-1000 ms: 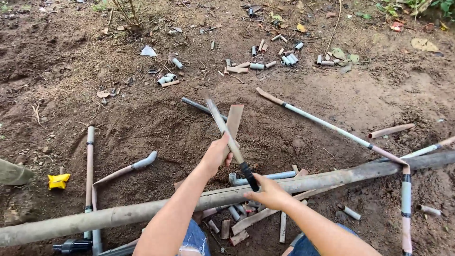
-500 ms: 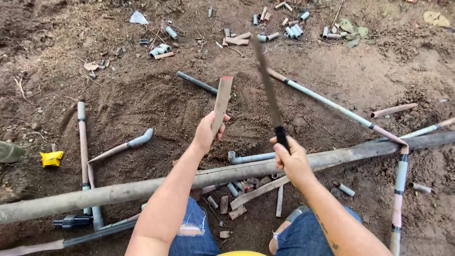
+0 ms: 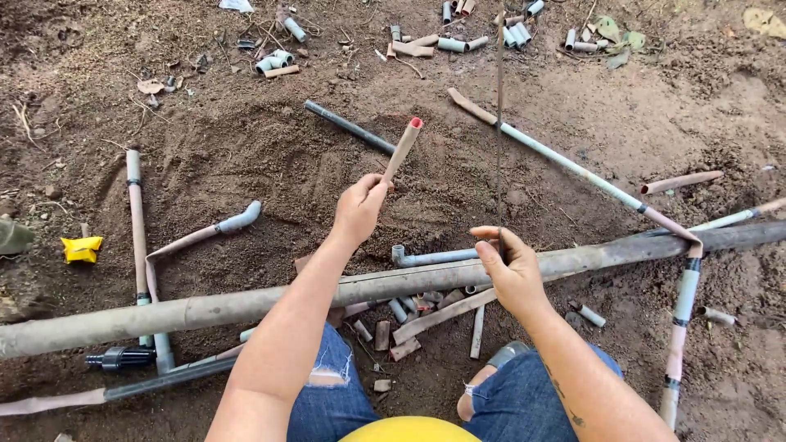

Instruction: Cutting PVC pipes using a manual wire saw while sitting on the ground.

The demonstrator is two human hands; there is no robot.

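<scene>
Since half a second ago, the blade point(image 3: 500, 123) in the right hand point(image 3: 509, 270) has turned edge-on to the camera, so it now shows only as a thin dark line rising straight up from the fist. The left hand point(image 3: 359, 209) has also tilted its pipe piece point(image 3: 402, 150), which now leans up and to the right with its round, red-rimmed end facing the camera.

Left fingers are closed around the lower end of the pipe piece, which sticks out above the fist and stops just left of the blade; whether the two touch cannot be told. Right fingers are curled shut on the blade's handle, thumb on the near side, so the handle itself is hidden.

Just below both hands a long thick pole point(image 3: 246, 304) lies across the dirt, from the left edge to the far right. A grey elbow pipe point(image 3: 430, 257) lies just left of the right fist, against the pole. Short pipe offcuts point(image 3: 409, 315) lie scattered under the pole, between the knees. Beyond the blade, up and to the right, a long thin pipe point(image 3: 573, 168) runs slantwise. Well to the left of the left hand lies a yellow scrap point(image 3: 82, 248).
</scene>
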